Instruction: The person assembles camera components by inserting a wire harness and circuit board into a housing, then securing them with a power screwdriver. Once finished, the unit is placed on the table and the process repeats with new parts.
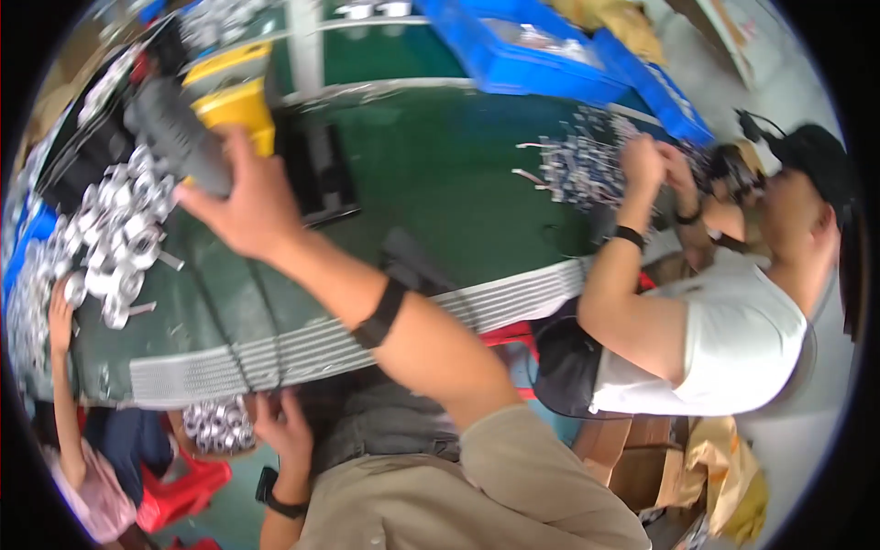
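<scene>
My right hand (261, 206) reaches across to the left side of the table, its thumb and fingers around the grey body of a blurred handheld tool (174, 133) with a red and black far end. Right behind the tool stands a yellow and black block-shaped device (236, 96). My left hand (289, 429) is low by the table's front edge, fingers apart, near two dark cords (215, 321) that hang over it; I see nothing held in it. A heap of silvery ring-shaped parts (119, 229) lies left of my right hand.
A person in white (706, 339) sits at the right, hands over a pile of small wired parts (587, 165). Another person's hand (60, 316) touches the heap's left side. Blue bins (522, 69) stand at the back. A white slotted strip (367, 339) lines the front edge.
</scene>
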Demonstrator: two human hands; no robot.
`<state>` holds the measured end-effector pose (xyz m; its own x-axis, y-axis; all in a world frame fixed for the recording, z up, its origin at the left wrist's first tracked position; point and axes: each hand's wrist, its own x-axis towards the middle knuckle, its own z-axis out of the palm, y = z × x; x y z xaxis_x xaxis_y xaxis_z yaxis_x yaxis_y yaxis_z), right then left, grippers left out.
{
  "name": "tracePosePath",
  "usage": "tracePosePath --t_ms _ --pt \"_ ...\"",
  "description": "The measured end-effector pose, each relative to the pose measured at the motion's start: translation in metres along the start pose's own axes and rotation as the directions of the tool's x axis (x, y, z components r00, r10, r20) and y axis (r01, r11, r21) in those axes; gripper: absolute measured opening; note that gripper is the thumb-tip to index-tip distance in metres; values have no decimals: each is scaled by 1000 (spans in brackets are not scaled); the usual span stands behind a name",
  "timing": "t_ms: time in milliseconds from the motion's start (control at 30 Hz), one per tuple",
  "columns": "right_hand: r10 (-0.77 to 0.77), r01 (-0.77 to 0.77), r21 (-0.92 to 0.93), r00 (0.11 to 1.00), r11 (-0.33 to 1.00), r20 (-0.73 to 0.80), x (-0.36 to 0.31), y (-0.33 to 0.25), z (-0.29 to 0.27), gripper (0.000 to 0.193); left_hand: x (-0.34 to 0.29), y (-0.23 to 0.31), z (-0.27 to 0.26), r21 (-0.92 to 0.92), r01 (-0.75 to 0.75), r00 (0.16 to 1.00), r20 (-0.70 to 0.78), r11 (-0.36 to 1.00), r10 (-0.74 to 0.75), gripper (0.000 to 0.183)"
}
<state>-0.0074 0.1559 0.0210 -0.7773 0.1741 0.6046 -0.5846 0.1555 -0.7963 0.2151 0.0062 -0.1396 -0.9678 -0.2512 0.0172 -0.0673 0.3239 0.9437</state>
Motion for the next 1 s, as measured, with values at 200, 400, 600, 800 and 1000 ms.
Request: tracePosePath --t_ms 200,400,600,800,1000 --pt "-4 4 16 1000 1000 18 1 2 -12 55 -17 -5 20 -286 156 979 169 945 -111 68" --pt "-25 25 14 1000 1000 9 0 6 -4 59 1 -14 14 -221 118 970 235 968 -65 63" --pt "-11 11 18 1000 1000 25 0 7 -6 59 -3 36 22 -2 -100 901 424 995 91 20" --pt "-45 46 -14 998 999 43 1 3 -3 59 17 68 21 126 -339 883 385 932 269 21" --pt "-1 2 -39 1000 999 28 -1 4 -9 59 17 45 26 221 -351 819 544 910 184 17"
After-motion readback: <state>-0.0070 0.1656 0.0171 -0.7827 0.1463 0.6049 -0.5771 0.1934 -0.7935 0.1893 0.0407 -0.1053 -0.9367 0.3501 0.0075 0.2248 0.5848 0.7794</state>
